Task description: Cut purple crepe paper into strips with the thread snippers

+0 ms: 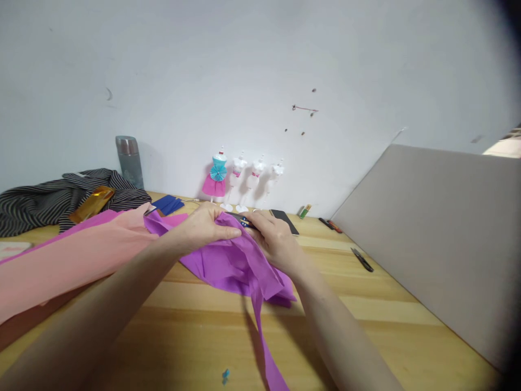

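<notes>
Purple cloth (228, 266) lies bunched in front of me, its upper edge raised off the table. My left hand (207, 225) pinches that edge between thumb and fingers. Fingers curled, my right hand (271, 236) grips dark scissors (244, 220) with blue and gold spots near the pivot. Their blades point left at the cloth's top edge, close to my left fingertips; the handles are hidden in my palm. A narrow purple strip (260, 326) hangs from the cloth toward the table's front.
Peach fabric (101, 247) covers the left side, with striped cloth (36, 198) and a grey flask (130, 163) behind. Several small dress forms (218, 171) stand by the wall. A black flat object (285, 220), a cutter (361, 259) and a blue scrap (225, 376) lie on the wooden table (183, 336).
</notes>
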`<state>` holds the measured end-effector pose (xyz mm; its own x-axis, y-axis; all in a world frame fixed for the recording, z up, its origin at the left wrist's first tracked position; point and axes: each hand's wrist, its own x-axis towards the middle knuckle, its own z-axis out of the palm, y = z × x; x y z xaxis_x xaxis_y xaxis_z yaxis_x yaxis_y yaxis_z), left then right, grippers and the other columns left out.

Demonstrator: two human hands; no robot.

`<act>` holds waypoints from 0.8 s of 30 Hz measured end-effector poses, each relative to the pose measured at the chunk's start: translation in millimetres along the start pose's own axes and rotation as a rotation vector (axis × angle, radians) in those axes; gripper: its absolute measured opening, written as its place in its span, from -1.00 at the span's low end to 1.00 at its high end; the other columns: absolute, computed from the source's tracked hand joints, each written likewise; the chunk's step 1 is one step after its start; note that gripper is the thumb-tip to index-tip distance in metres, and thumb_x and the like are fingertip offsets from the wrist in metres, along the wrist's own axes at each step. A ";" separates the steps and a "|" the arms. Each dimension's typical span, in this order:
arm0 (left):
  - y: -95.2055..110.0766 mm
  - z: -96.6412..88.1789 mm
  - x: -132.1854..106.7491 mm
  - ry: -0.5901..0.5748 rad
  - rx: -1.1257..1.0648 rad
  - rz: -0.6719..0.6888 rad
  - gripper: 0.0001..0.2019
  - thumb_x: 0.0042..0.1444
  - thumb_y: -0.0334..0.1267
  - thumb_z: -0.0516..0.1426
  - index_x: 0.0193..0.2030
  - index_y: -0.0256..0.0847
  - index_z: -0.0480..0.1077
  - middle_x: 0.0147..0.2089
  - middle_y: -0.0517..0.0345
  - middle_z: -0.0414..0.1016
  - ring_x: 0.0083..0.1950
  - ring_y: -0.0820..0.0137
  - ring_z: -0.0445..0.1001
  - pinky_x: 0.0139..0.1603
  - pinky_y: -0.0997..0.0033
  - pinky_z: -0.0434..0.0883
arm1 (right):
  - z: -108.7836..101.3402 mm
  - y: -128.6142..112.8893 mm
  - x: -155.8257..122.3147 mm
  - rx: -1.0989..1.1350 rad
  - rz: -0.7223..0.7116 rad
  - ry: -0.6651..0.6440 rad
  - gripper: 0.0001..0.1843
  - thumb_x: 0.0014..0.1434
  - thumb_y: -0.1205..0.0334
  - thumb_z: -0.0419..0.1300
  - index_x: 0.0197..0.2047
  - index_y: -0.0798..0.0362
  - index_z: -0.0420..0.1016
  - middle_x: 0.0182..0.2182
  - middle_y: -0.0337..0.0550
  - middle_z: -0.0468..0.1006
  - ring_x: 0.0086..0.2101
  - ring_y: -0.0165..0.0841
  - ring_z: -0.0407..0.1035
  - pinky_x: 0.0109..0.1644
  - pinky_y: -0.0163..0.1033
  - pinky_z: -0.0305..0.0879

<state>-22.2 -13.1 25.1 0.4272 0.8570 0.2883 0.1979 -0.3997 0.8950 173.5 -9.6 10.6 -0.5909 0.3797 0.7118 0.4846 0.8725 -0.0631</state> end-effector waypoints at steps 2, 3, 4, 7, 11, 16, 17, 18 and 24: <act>-0.5 -0.3 0.4 -0.011 0.015 0.017 -0.90 -0.09 -0.28 0.24 -0.45 -0.28 0.50 -0.43 0.20 0.54 -0.40 0.45 0.44 -0.33 0.45 0.40 | 0.4 0.2 0.4 -0.007 -0.011 0.008 -0.76 0.31 0.31 0.04 0.02 0.06 0.37 -0.27 -0.05 0.54 -0.28 -0.27 0.43 -0.26 -0.23 0.37; -0.8 -0.6 0.5 -0.016 0.022 0.025 -0.90 -0.09 -0.28 0.24 -0.45 -0.28 0.50 -0.43 0.20 0.54 -0.40 0.45 0.44 -0.32 0.45 0.40 | 0.5 0.3 0.6 -0.011 -0.015 0.010 -0.76 0.31 0.31 0.04 0.02 0.07 0.37 -0.27 -0.05 0.54 -0.28 -0.27 0.43 -0.26 -0.23 0.37; -1.0 -1.0 0.6 -0.020 0.028 0.031 -0.90 -0.09 -0.28 0.23 -0.46 -0.28 0.50 -0.43 0.20 0.54 -0.39 0.45 0.43 -0.32 0.45 0.40 | 0.5 0.4 0.9 -0.016 -0.022 0.014 -0.77 0.31 0.31 0.04 0.02 0.08 0.37 -0.27 -0.04 0.54 -0.28 -0.27 0.43 -0.26 -0.23 0.37; -1.6 -2.0 0.5 -0.035 0.049 0.032 -0.88 -0.06 -0.26 0.22 -0.42 -0.28 0.51 -0.40 0.19 0.55 -0.38 0.44 0.44 -0.29 0.44 0.40 | -0.3 0.1 2.1 -0.029 -0.045 0.029 -0.76 0.31 0.30 0.04 0.03 0.08 0.35 -0.26 -0.03 0.55 -0.27 -0.26 0.44 -0.25 -0.23 0.37; -1.8 -2.7 0.7 -0.110 0.066 0.029 -0.85 -0.02 -0.26 0.19 -0.38 -0.30 0.53 -0.40 0.16 0.55 -0.37 0.42 0.46 -0.32 0.44 0.39 | -1.4 -0.5 2.7 -0.046 -0.059 0.037 -0.74 0.34 0.23 0.01 0.06 0.06 0.33 -0.26 -0.02 0.55 -0.27 -0.25 0.45 -0.25 -0.22 0.38; -1.8 -3.0 1.1 -0.118 0.077 0.045 -0.83 -0.03 -0.28 0.20 -0.30 -0.28 0.55 -0.29 0.13 0.59 -0.22 0.32 0.51 -0.16 0.37 0.43 | -1.3 -1.0 1.5 -0.086 -0.055 0.021 -0.73 0.34 0.22 0.00 0.06 0.09 0.33 -0.28 -0.01 0.53 -0.31 -0.26 0.45 -0.27 -0.22 0.39; -1.7 -3.2 0.9 -0.120 0.064 0.051 -0.80 -0.03 -0.29 0.20 -0.24 -0.27 0.55 -0.24 0.13 0.60 -0.18 0.31 0.52 -0.10 0.35 0.43 | -1.4 -1.4 1.4 -0.091 -0.058 0.020 -0.73 0.34 0.22 0.00 0.06 0.09 0.33 -0.28 -0.01 0.53 -0.30 -0.26 0.45 -0.26 -0.22 0.39; -1.6 -3.4 0.7 -0.123 0.050 0.062 -0.77 -0.03 -0.30 0.20 -0.19 -0.25 0.54 -0.20 0.13 0.60 -0.14 0.31 0.52 -0.05 0.33 0.42 | -1.6 -1.8 1.4 -0.095 -0.062 0.020 -0.73 0.34 0.22 0.00 0.07 0.09 0.32 -0.28 -0.01 0.53 -0.30 -0.26 0.45 -0.26 -0.22 0.39; 1.1 -3.1 -1.1 -0.121 0.067 0.021 -0.73 -0.03 -0.30 0.20 -0.14 -0.24 0.52 -0.21 0.15 0.61 -0.16 0.32 0.53 -0.09 0.35 0.43 | -2.4 -3.2 1.2 -0.100 -0.067 0.010 -0.72 0.35 0.23 -0.03 0.08 0.07 0.30 -0.26 0.00 0.54 -0.30 -0.26 0.45 -0.26 -0.21 0.40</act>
<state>-25.1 -13.5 26.8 0.5339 0.8046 0.2599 0.2450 -0.4414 0.8632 172.8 -12.7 13.4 -0.6178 0.3178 0.7192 0.5066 0.8605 0.0549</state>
